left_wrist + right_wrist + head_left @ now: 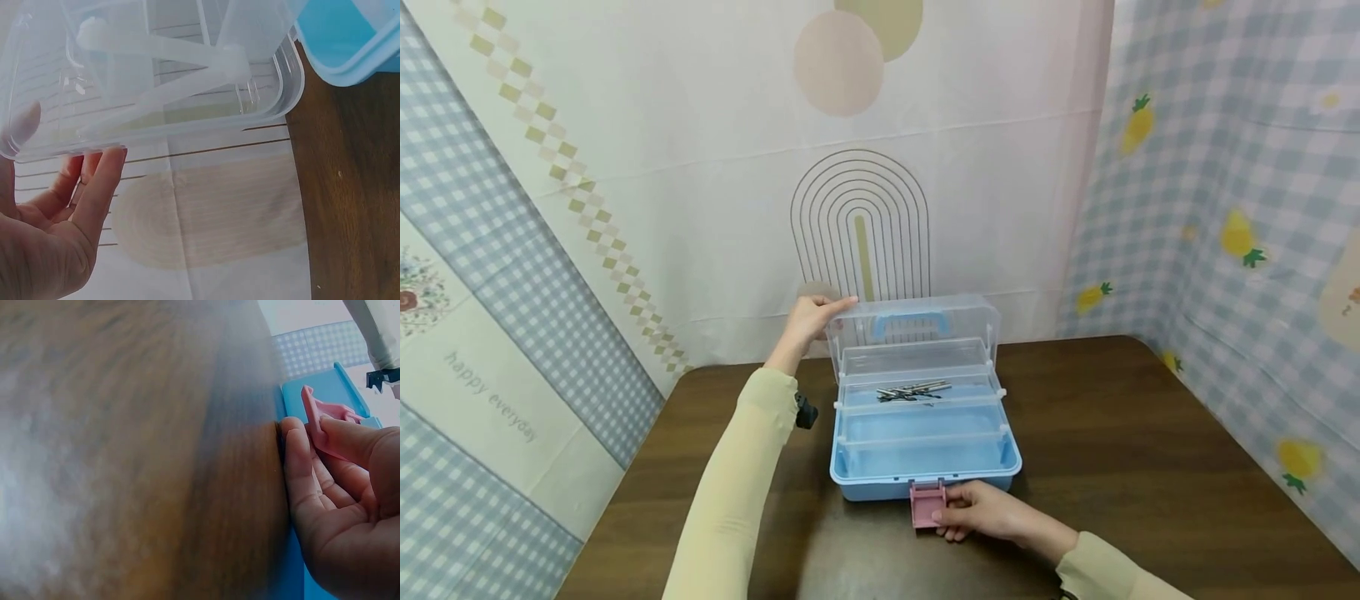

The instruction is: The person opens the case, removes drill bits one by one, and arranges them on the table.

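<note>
A light blue storage box (880,492) with a clear lid (973,321) stands on the table, its lid raised at the back. My left hand (808,323) holds the lid's upper left corner, with the thumb and fingers on either side of the edge in the left wrist view. At the box's front, a pink latch (928,508) hangs swung outward from the rim. My right hand (988,512) pinches that latch between thumb and fingers, seen closely in the right wrist view. Inside, several metal drill bits (913,392) lie in a clear tray.
Beneath the box is a dark wooden table (1097,467). A patterned white cloth (730,208) hangs directly behind it, and a checked cloth with pineapples (1195,167) covers the right side. A blue carrying handle (912,323) is attached to the lid.
</note>
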### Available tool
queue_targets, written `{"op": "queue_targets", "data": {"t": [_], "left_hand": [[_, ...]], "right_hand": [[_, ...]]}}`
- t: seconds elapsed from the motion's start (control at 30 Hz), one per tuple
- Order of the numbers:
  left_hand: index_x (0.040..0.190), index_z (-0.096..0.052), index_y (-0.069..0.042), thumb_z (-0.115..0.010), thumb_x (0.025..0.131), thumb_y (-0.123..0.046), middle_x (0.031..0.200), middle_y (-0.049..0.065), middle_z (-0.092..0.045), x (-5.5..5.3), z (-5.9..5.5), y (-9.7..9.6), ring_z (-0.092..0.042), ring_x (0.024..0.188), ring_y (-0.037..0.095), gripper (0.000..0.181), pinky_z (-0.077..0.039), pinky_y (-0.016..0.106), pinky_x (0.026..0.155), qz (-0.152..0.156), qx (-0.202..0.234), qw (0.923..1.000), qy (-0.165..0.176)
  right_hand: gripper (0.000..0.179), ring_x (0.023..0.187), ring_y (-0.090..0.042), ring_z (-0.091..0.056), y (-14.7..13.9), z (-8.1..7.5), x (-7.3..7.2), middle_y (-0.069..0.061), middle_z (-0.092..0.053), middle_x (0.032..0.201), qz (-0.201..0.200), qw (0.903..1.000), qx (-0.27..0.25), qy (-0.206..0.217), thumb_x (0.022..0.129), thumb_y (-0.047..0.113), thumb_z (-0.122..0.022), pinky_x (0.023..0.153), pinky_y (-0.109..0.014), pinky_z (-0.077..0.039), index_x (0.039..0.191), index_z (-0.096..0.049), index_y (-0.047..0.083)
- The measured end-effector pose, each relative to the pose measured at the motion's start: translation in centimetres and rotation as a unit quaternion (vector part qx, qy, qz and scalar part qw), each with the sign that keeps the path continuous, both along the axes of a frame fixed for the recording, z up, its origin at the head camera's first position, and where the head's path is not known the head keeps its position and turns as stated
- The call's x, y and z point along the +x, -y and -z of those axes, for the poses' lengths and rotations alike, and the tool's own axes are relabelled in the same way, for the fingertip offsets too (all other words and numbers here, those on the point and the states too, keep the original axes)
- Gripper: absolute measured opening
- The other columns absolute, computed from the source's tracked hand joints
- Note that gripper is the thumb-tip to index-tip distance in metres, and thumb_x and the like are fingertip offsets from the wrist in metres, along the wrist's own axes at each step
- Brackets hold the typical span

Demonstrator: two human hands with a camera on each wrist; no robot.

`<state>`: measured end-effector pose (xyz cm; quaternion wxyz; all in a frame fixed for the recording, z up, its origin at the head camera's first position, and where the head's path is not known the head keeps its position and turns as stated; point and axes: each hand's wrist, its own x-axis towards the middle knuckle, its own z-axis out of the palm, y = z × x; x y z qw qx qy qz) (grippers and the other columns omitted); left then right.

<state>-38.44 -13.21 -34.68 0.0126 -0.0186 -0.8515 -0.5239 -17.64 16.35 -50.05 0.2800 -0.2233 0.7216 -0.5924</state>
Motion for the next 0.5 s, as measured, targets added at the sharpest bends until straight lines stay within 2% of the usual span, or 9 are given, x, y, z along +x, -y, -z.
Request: {"op": "queue_targets", "data": {"t": [0.17, 0.3, 0.5], "left_hand": [[0.090, -0.068, -0.004, -0.076, 0.084, -0.058, 0.106, 0.012, -0.068, -0.6, 0.3, 0.1, -0.066, 0.087, 0.022, 0.056, -0.059, 0.036, 0.073, 0.010, 0.012, 0.9997, 0.021], [0.094, -0.067, -0.002, -0.071, 0.090, -0.054, 0.108, 0.013, -0.067, -0.9, 0.6, 0.2, -0.067, 0.091, 0.024, 0.053, -0.059, 0.035, 0.074, 0.022, 0.028, 0.9990, 0.028], [0.124, -0.064, 0.004, -0.057, 0.102, -0.043, 0.123, 0.017, -0.061, -1.1, 1.3, 0.5, -0.063, 0.108, 0.027, 0.052, -0.058, 0.034, 0.083, 0.030, 0.053, 0.9980, 0.014]], "right_hand": [[0.021, 0.074, -0.013, -0.066, 0.0, 0.1, 0.2, -0.014, -0.073, 0.090, 0.000, 1.0000, -0.002, 0.001, 0.102, 0.011, -0.060, 0.067, -0.027, -0.057, 0.104, -0.067, -0.009], [0.021, 0.074, -0.012, -0.066, 0.1, 0.1, 0.2, -0.014, -0.073, 0.090, -0.002, 1.0000, -0.005, 0.001, 0.102, 0.011, -0.060, 0.067, -0.027, -0.057, 0.103, -0.067, -0.009], [0.021, 0.073, -0.011, -0.066, 0.1, 0.0, 0.1, -0.013, -0.073, 0.089, 0.002, 1.0000, 0.003, -0.003, 0.102, 0.011, -0.060, 0.066, -0.025, -0.057, 0.103, -0.067, -0.008]]}}
